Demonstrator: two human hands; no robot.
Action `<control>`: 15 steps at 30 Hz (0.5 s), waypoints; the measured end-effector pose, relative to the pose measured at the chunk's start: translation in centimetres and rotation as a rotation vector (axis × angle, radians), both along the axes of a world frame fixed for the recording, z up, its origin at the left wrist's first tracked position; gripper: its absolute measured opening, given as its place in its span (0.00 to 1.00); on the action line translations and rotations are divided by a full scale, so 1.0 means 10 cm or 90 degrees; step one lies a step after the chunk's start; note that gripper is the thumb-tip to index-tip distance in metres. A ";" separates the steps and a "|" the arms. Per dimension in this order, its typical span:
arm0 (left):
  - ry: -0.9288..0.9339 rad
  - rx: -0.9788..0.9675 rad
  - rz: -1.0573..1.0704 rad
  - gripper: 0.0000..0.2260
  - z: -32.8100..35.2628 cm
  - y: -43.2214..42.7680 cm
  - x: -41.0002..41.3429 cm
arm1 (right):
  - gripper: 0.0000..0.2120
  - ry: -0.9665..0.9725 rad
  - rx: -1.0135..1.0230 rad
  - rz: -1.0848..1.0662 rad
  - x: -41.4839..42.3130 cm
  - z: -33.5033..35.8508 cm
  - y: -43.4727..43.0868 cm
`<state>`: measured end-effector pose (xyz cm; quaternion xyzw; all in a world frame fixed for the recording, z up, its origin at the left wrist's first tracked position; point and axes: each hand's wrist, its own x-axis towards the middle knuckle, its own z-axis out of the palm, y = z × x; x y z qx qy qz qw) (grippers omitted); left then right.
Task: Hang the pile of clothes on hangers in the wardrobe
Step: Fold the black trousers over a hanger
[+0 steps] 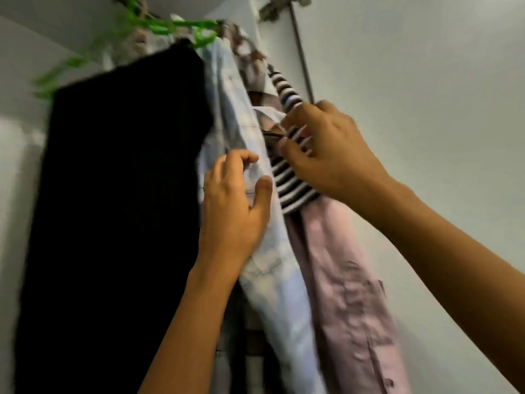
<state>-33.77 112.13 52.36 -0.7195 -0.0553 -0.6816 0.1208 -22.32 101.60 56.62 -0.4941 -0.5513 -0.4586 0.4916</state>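
Three garments [119, 180] hung; striped top [287, 177] gripped in right hand [326, 152], likely being settled; left hand [233, 206] clutches blue shirt [227, 95] alongside; pile unseen.

A black garment [119, 194] is hung at 9 o'clock, draped long and flat. Green plastic hangers [196, 24] are located at 11 o'clock, above the garments, and are blurred. A light blue shirt [235, 109] is hung just beside the black garment, touching it, and is held at its edge by the left hand [233, 206]. A black-and-white striped garment [287, 180] is positioned at centre, running up toward 12 o'clock, and is gripped by the right hand [326, 149]. A creased pale pink shirt [349, 280] is hung beneath it, toward 5 o'clock.
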 end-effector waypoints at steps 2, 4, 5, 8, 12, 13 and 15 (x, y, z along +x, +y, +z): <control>0.023 -0.005 -0.092 0.12 -0.33 -0.23 0.31 | 0.11 -0.005 -0.038 -0.053 0.21 -0.42 -0.41; 0.049 -0.012 -0.140 0.12 -0.63 -0.53 0.66 | 0.10 0.018 -0.103 -0.127 0.42 -0.82 -0.82; 0.067 -0.016 -0.153 0.12 -0.79 -0.72 0.84 | 0.10 0.040 -0.136 -0.164 0.54 -1.00 -1.04; 0.153 -0.074 -0.274 0.15 -1.27 -1.40 1.41 | 0.09 0.116 -0.192 -0.260 0.85 -1.50 -1.77; 0.334 -0.130 -0.435 0.15 -1.93 -2.38 2.15 | 0.07 0.236 -0.227 -0.385 1.23 -2.12 -2.86; 0.376 -0.138 -0.471 0.14 -2.08 -2.63 2.33 | 0.07 0.267 -0.230 -0.412 1.32 -2.26 -3.14; 0.467 -0.155 -0.532 0.13 -2.35 -3.15 2.68 | 0.05 0.322 -0.230 -0.474 1.50 -2.54 -3.71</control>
